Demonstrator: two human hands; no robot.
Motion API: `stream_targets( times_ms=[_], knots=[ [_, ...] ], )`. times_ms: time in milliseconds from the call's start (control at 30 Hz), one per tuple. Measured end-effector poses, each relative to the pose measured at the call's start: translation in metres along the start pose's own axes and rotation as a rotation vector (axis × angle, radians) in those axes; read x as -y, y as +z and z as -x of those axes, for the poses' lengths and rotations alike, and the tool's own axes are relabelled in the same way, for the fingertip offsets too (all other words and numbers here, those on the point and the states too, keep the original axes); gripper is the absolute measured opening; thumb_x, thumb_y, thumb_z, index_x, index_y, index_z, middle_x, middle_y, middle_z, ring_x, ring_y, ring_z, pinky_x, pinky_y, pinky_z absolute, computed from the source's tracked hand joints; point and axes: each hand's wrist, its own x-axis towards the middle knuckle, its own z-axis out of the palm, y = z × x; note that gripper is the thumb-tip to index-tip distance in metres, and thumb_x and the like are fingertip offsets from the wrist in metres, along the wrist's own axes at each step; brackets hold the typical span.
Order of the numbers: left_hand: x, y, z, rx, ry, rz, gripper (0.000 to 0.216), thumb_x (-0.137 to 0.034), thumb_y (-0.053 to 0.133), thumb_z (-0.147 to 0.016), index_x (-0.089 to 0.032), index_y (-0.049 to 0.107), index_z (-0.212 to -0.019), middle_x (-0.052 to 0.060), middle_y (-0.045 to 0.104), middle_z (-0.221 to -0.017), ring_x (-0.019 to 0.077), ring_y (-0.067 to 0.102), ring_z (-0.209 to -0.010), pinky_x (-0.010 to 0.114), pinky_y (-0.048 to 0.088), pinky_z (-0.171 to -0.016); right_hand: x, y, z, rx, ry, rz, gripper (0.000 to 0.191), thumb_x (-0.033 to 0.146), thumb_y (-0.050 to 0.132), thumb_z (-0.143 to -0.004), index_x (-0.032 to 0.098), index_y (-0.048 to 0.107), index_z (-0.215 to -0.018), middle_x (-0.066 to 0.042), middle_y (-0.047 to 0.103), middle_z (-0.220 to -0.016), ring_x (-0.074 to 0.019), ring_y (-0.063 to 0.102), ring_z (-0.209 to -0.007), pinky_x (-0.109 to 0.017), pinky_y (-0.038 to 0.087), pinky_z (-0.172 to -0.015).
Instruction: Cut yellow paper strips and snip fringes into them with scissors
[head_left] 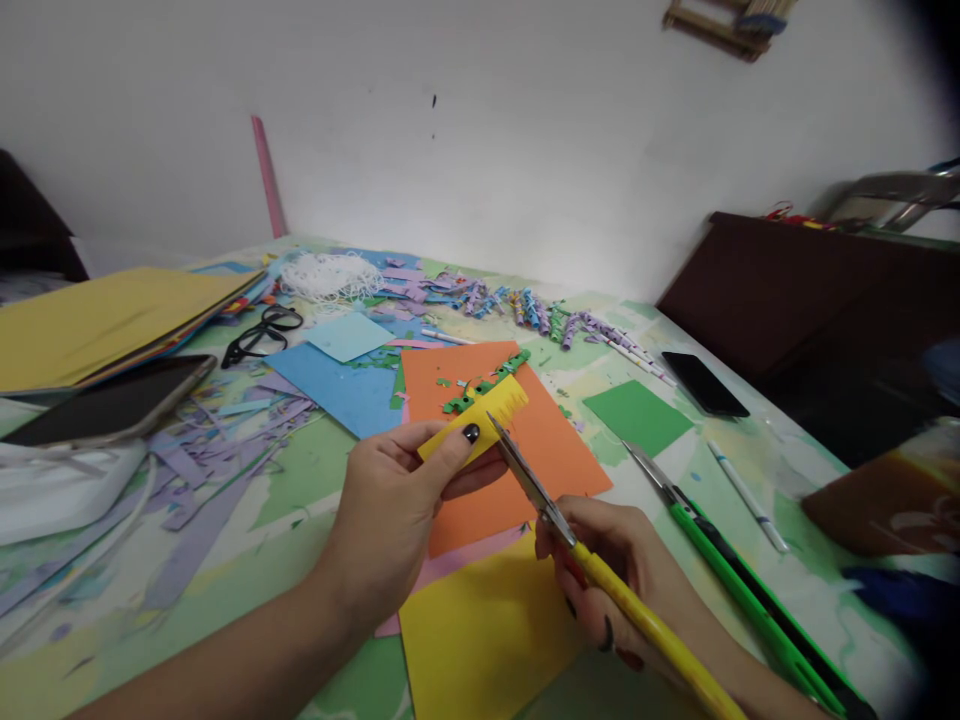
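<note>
While the left hand (390, 510) pinches a fringed yellow paper strip (480, 425), the right hand (622, 570) grips yellow-handled scissors (592, 560), blades at the strip's near edge.

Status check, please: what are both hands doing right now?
Left hand pinches yellow strip. Right hand works yellow scissors, blades at strip. Nothing blocking.

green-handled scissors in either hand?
No: the green-handled scissors lie on the table, while the right hand works the yellow-handled scissors on the yellow paper strip.
</note>
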Motion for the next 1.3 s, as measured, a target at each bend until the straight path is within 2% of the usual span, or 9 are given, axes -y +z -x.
stream_targets(
  times_ms=[167,367,567,1033,1300],
  knots=[
    [0.001,-0.001,0.0,-0.005,-0.001,0.0,0.012,-0.023,0.073,-0.075,-0.012,0.075,-0.078,0.008,0.076,-0.081,0.0207,0.072,-0.08,0.028,0.06,-0.076,0.004,0.002,0.0,-0.004,-0.008,-0.015,0.054,0.059,0.081,-0.052,0.017,0.05,-0.069,0.008,0.045,-0.049,-0.0005,0.027,-0.035,-0.014,0.02,-0.029],
    [0.001,-0.001,0.0,-0.002,0.004,-0.001,0.012,-0.023,0.073,-0.076,-0.012,0.075,-0.076,0.008,0.076,-0.082,0.0207,0.072,-0.081,0.028,0.059,-0.077,0.004,0.003,-0.001,-0.019,-0.003,-0.01,0.046,0.047,0.083,-0.056,0.018,0.048,-0.066,0.008,0.046,-0.047,-0.0011,0.029,-0.034,-0.014,0.019,-0.03],
    [0.001,-0.001,-0.001,0.0,0.012,0.004,0.011,-0.023,0.072,-0.076,-0.012,0.075,-0.077,0.008,0.076,-0.083,0.0208,0.072,-0.081,0.028,0.059,-0.078,0.004,0.004,-0.003,-0.029,0.013,-0.015,0.049,0.05,0.084,-0.053,0.018,0.049,-0.064,0.007,0.048,-0.047,-0.0016,0.031,-0.033,-0.014,0.021,-0.029],
    [0.0,-0.002,0.0,-0.004,0.003,0.001,0.011,-0.022,0.073,-0.075,-0.012,0.074,-0.078,0.008,0.076,-0.084,0.0219,0.072,-0.082,0.029,0.06,-0.076,-0.005,0.001,-0.001,-0.055,-0.035,0.058,0.047,0.054,0.079,-0.06,0.017,0.051,-0.066,0.006,0.047,-0.047,-0.0029,0.031,-0.036,-0.016,0.021,-0.031],
    [0.0,-0.002,0.001,-0.016,-0.003,0.013,0.011,-0.022,0.074,-0.074,-0.011,0.074,-0.075,0.008,0.076,-0.082,0.0226,0.072,-0.081,0.031,0.06,-0.076,-0.008,0.001,-0.003,-0.058,-0.046,0.058,0.043,0.05,0.079,-0.063,0.017,0.052,-0.067,0.006,0.048,-0.048,-0.0026,0.031,-0.036,-0.016,0.021,-0.031]
  ],
)
